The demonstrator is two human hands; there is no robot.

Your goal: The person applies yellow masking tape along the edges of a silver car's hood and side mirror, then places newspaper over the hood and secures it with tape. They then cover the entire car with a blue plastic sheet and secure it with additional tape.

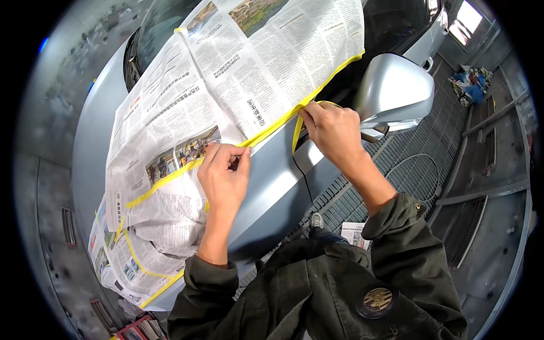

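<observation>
a strip of yellow tape [272, 130] runs along the lower edge of a sheet of newspaper [238, 93] spread over the front of a silver car [266, 178], and both hands are at work on it. the left hand [223, 170] is curled, its thumb and forefinger brought together on the tape edge, just beside a printed photo. the right hand [335, 129] is up and to the right of it, closed, its fingers bent in and pinching the tape near the car's side mirror [396, 88] – a loose length hangs down beside its fingertips, and another bit of yellow shows just above the knuckles. the two hands are apart, with a stretch of tape between them. more newspaper [170, 218], rumpled and edged with yellow strips, covers the car below and to the left of the left hand. the dark green sleeves [409, 229] are pushed back from both wrists. under the mirror lies a grated floor [416, 150] with a thin cable [439, 178] looped on it, and farther back – near the wall – a heap of colored rags [471, 85]. a shoe [317, 220] shows below the car's edge, with a printed sheet [354, 232] close by on the floor
</observation>
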